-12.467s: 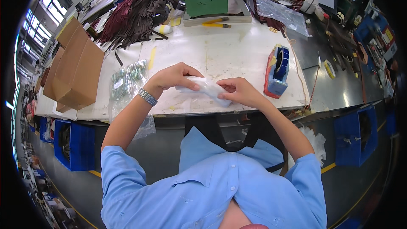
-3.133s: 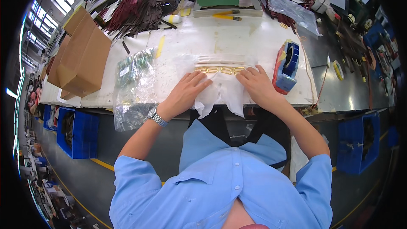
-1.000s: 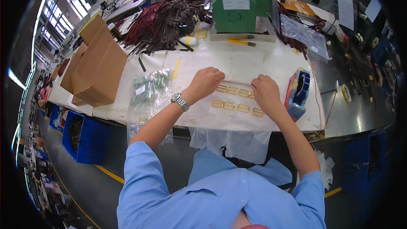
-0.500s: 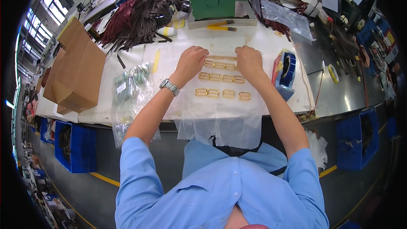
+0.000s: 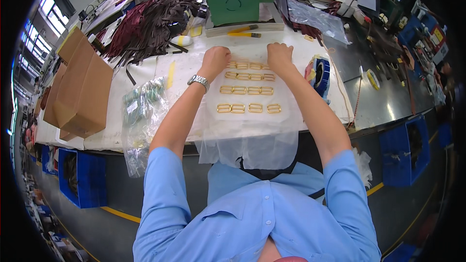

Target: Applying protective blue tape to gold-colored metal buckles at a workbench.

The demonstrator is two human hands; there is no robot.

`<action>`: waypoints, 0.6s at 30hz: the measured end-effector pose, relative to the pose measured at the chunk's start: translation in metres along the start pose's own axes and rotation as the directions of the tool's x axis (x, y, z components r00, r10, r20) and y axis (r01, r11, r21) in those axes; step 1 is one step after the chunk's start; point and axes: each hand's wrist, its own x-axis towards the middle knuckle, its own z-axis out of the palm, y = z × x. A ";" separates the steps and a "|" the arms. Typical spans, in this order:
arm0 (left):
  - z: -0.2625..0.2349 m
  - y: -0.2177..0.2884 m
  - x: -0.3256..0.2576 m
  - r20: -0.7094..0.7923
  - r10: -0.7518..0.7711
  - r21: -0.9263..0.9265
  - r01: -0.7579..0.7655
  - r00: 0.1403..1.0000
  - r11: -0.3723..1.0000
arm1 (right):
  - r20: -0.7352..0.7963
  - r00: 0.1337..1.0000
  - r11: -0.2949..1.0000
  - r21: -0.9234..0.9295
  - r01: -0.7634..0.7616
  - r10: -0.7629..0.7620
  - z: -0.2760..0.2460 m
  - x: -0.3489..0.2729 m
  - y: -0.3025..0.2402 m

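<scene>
Several gold slide buckles (image 5: 231, 108) lie in four rows on a thin translucent sheet (image 5: 247, 136). The sheet hangs over the table's front edge towards my lap. At its far left corner my left hand (image 5: 216, 61), a metal watch on the wrist, is closed with fingertips pinching the sheet. My right hand (image 5: 280, 57) is closed on the far right corner in the same way. Between the hands, the sheet's far edge is lifted and seems to lie partly over the farthest row of buckles. My fingertips are partly hidden.
An open cardboard box (image 5: 80, 87) and a clear bag of wrapped pieces (image 5: 145, 99) are at left. A tape dispenser (image 5: 321, 78) stands at right. Behind are a green machine (image 5: 233, 2), a yellow cutter (image 5: 244, 35) and a heap of dark strips (image 5: 155, 26).
The sheet's far edge has come up and towards me, over the farthest row of buckles. Both hands still grip it. The whole view has shifted slightly.
</scene>
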 end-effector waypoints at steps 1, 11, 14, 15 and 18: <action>0.004 0.003 0.005 -0.038 -0.043 -0.040 0.041 0.998 0.998 | -0.004 1.000 1.000 -0.005 -0.012 0.012 0.001 0.004 0.007; 0.023 -0.039 0.016 -0.193 -0.024 0.095 0.043 0.981 0.995 | 0.001 0.985 0.983 -0.059 0.175 -0.175 -0.008 0.003 -0.011; 0.023 -0.027 0.024 -0.186 -0.057 0.054 0.068 0.981 0.996 | 0.006 0.996 0.987 -0.138 0.084 -0.084 0.001 0.021 0.016; 0.021 -0.017 0.025 -0.180 -0.054 0.047 0.063 0.982 0.997 | 0.006 1.000 0.991 -0.134 0.005 -0.004 0.005 0.026 0.025; 0.003 0.002 0.017 -0.179 0.144 -0.059 -0.157 0.973 0.986 | 0.008 0.999 0.981 -0.191 -0.030 0.033 0.002 0.035 0.027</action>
